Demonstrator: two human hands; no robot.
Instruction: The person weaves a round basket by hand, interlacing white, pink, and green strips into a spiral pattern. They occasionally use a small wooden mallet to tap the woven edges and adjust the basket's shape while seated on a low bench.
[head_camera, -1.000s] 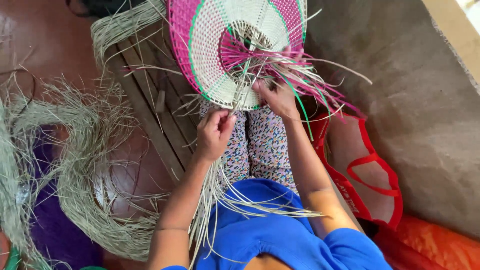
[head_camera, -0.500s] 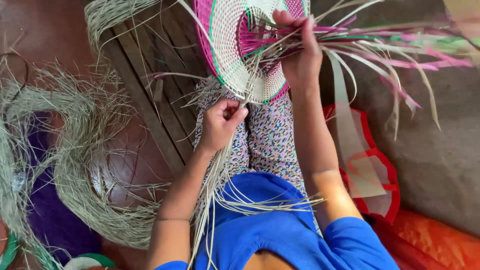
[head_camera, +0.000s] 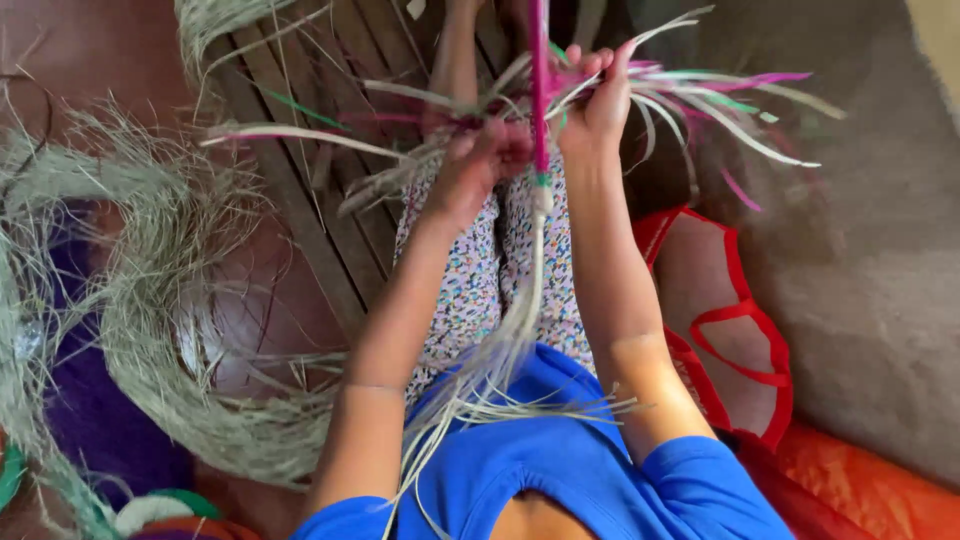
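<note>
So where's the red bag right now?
In the head view, the red bag lies on the floor at the person's right side, beside the right forearm.

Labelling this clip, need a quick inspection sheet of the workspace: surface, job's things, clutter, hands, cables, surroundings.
Surface: slatted wooden bench under the seated person.
Job's things: woven piece seen edge-on, held upright, pink and pale strips fanning from it; a straw bundle hangs down over the lap.
Clutter: loose straw heaps; red bag; purple cloth.
Hands: left hand closed on the strips beside the piece; right hand grips the piece, fingers curled.
Cables: nothing seen.
Surroundings: grey wall; reddish floor.
</note>
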